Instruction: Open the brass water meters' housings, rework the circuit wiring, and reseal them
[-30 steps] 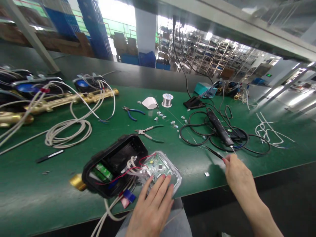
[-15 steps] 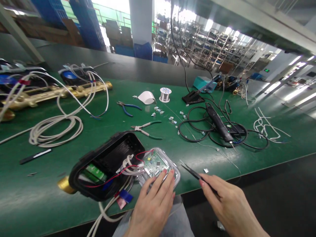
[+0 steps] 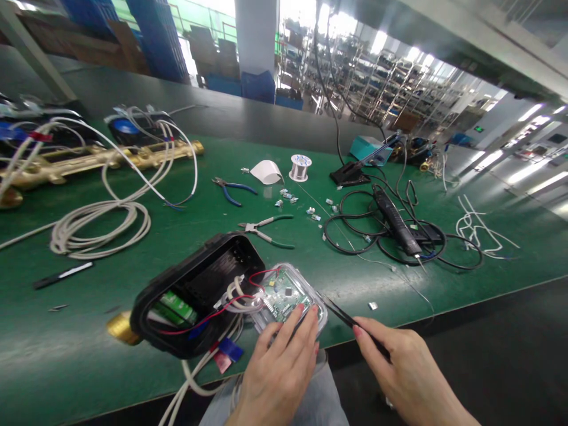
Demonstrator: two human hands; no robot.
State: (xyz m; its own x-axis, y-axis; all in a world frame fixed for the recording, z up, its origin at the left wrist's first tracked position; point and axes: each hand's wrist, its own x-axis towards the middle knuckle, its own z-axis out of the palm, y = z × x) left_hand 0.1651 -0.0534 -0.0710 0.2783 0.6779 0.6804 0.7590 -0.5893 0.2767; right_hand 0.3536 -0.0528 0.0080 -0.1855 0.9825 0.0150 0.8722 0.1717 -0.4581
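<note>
An open black meter housing (image 3: 199,296) lies near the front edge of the green bench, with a green battery and red and white wires inside. Beside it a clear cover carries a green circuit board (image 3: 284,296). My left hand (image 3: 279,373) rests flat on that cover, fingers stretched out over its near edge. My right hand (image 3: 408,373) pinches black tweezers (image 3: 341,316), whose tip touches the cover's right edge.
Green-handled pliers (image 3: 266,231) and blue-handled pliers (image 3: 233,192) lie behind the housing. A solder spool (image 3: 300,167), a soldering iron (image 3: 394,222) amid black cables and small loose parts sit at the right. Coiled white cable (image 3: 97,222) and brass meter bodies (image 3: 89,160) lie at the left.
My right hand has come from the soldering iron's tip at the right to the cover, bringing the tweezers' tip to its edge. My left hand has stayed on the cover.
</note>
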